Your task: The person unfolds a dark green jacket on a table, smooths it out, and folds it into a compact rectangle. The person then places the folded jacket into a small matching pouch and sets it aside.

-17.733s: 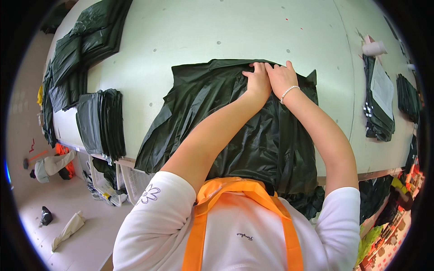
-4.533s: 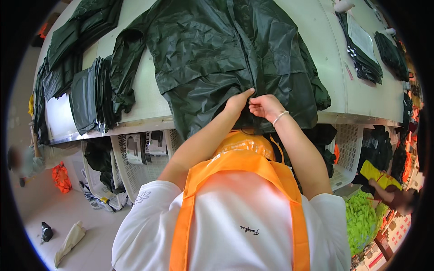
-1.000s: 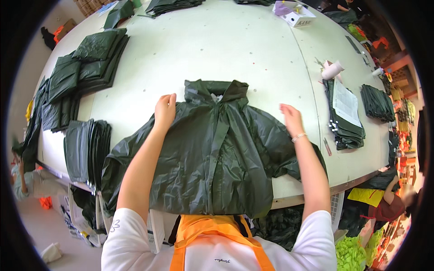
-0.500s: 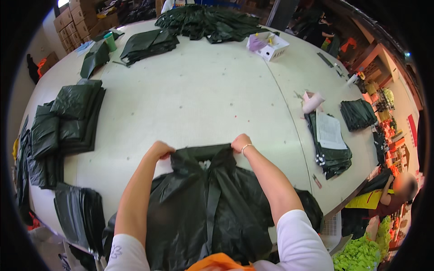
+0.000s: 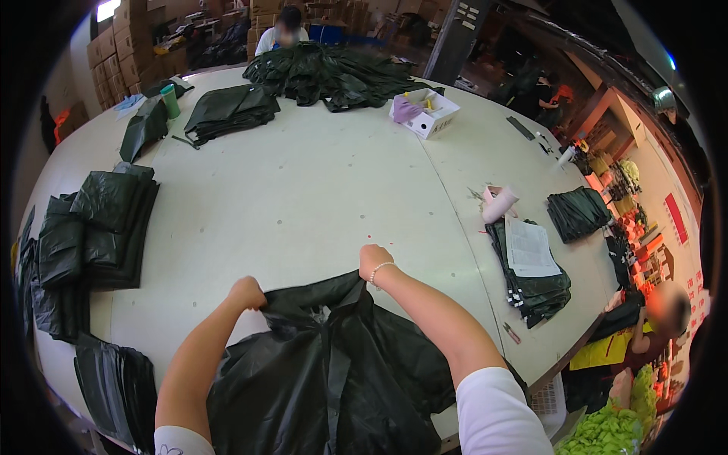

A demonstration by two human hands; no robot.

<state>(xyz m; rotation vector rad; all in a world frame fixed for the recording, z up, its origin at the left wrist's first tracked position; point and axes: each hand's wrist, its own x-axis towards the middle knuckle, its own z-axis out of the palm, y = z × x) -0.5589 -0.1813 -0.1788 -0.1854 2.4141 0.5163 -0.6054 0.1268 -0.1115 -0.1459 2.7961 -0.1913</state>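
A dark green, slightly shiny raincoat-like jacket [image 5: 303, 371] lies spread at the near edge of the pale table, its collar end away from me. My left hand [image 5: 246, 293] is closed on the left end of the collar. At the collar's other end, my right hand [image 5: 373, 260], with a beaded bracelet at the wrist, grips the fabric. The collar is stretched between both fists and tilts up toward the right. A small pale label shows inside the neck. The jacket's lower part runs out of the picture at the bottom.
Folded dark green garments [image 5: 114, 220] are stacked at the left. A loose heap [image 5: 326, 76] covers the far edge, near a seated person. A white box [image 5: 425, 114] stands far right of centre. Papers [image 5: 532, 248] lie on a garment pile; thread snips [image 5: 512, 334] lie nearby.
The view has tilted up, so the table sits lower in the picture. The collar, level before, now slants, its right end higher. Both hands keep their hold.
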